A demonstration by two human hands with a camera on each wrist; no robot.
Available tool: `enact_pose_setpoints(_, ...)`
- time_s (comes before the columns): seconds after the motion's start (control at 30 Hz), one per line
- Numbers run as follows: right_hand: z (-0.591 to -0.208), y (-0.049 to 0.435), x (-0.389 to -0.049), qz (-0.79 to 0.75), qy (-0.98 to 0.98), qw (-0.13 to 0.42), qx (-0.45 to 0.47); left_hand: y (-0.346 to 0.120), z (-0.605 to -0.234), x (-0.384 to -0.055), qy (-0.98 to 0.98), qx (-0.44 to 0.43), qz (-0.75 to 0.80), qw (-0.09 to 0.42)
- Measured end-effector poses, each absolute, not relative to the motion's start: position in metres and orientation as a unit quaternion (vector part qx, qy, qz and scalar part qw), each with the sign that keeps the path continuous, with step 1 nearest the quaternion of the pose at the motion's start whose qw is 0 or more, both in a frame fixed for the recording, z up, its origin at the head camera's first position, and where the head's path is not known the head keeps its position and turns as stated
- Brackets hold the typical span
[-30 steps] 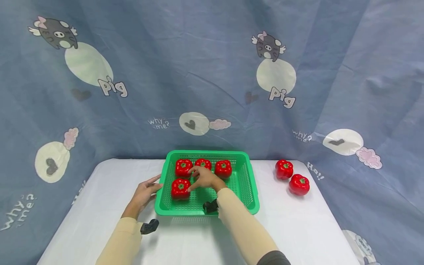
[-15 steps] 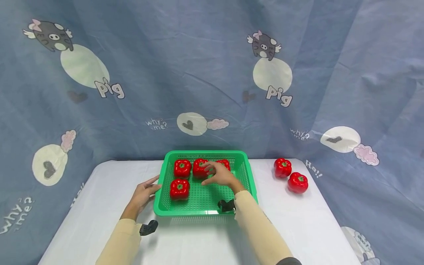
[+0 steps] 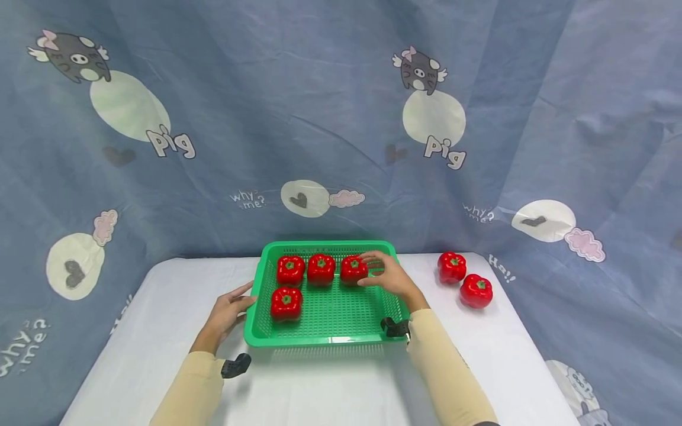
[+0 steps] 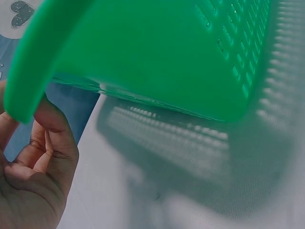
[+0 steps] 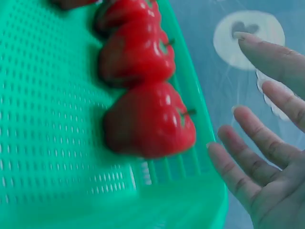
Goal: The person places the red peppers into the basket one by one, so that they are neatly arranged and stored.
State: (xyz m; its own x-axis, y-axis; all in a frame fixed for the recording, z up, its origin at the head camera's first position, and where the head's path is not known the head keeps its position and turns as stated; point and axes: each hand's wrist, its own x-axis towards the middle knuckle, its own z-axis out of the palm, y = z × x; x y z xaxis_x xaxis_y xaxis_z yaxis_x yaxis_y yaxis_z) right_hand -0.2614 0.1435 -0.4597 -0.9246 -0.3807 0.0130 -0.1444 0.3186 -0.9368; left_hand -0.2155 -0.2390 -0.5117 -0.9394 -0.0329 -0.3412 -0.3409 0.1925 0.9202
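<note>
Gripping the rim of a green basket (image 3: 298, 342) between thumb and fingers of the left hand (image 3: 225, 313). Hovering, fingers spread apart on the right hand (image 3: 393, 278), just beside the rightmost pepper (image 3: 351, 271) of three red ones inside, along the back. With a fourth pepper (image 3: 286, 304) before the leftmost pepper (image 3: 290, 271), and two loose peppers (image 3: 476, 291) on the white table (image 3: 319, 390), rightward.

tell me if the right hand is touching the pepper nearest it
Apart: in the right wrist view, the basket rim shows in a gap between the right hand and that pepper.
</note>
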Motion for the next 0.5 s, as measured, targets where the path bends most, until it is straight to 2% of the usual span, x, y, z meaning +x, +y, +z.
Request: enact_pose_setpoints(0.5,-0.464,0.203,-0.255,-0.578,0.808,0.043,-0.101,-0.239,-0.513,-0.217,0.763,-0.126,0.622,0.125)
